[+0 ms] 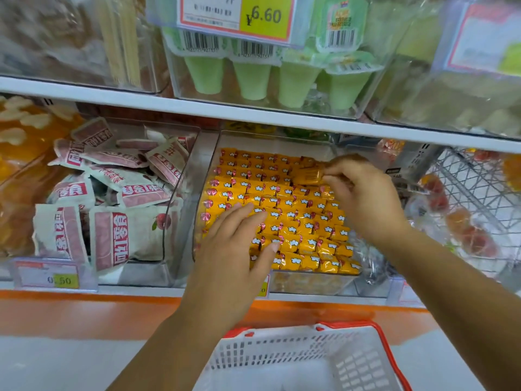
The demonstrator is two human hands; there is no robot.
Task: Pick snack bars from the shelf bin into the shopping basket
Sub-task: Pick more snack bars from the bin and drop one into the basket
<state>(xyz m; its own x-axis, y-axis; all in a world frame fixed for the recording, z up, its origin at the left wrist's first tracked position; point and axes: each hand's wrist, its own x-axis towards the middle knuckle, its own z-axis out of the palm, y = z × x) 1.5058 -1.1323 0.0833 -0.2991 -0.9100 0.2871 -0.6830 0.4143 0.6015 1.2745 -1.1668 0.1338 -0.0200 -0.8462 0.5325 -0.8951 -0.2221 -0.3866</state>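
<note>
Snack bars (pixel 282 210): small orange-wrapped bars packed in tidy rows, filling a clear shelf bin (pixel 207 153) on the lower shelf.
Held bar (pixel 307 174): one orange bar lifted at the back right of the rows, pinched at its right end by the right hand's fingertips.
Right hand (pixel 363 193): reaches in from the right, fingers curled and closed on that single bar, above the far rows.
Left hand (pixel 239 249): lies flat with fingers spread over the front left rows, palm down, grasping nothing; fingertips touch the wrappers.
Shopping basket (pixel 380 342): white mesh with a red rim, below the shelf edge and directly under the bin; what shows of its inside holds no bars.
Left neighbour: a bin of white-and-pink packets (pixel 110 198), just beside the snack bars' bin.
Upper shelf: green cups (pixel 253 77) in a clear box, with a yellow price tag (pixel 265 15) reading 6.60.
Right side: a wire rack (pixel 473 187) holding bagged orange and red items.
</note>
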